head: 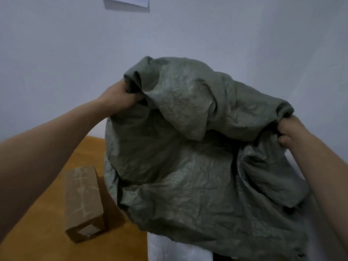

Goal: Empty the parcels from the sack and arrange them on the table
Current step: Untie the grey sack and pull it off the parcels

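Wall (56, 53): pale, fills the upper half. One sheet (128, 2) is pinned at the top edge.

Sack (188, 157): one, grey-green woven, crumpled. It is held up in the air over the tabletop (47, 232) and hangs down toward the near edge. The cloth looks slack and flat, with no bulges. My reading is that it is raised by its closed end so the contents drop out through the mouth below, and that it is near empty. The mouth itself is not visible.

Tabletop: one, orange-brown wood. Only the left part shows; the sack hides the rest.

White bundle (169, 249): one, plastic-wrapped, just under the sack's lower hem. It is probably a parcel that tipped out. A pale shape behind the sack on the right is too hidden to identify.

Box (82, 202): one, brown card, taped, with a label on its near end. It lies flat on the tabletop left of the sack and clear of it. It is out of the sack but not arranged with anything.

Left grip (120, 98): fist bunched round the sack's upper left corner.

Right grip (290, 132): fingers curled into the upper right corner, set lower than the left, so the sack is spread wide.

Count: two parcels seen, at most.
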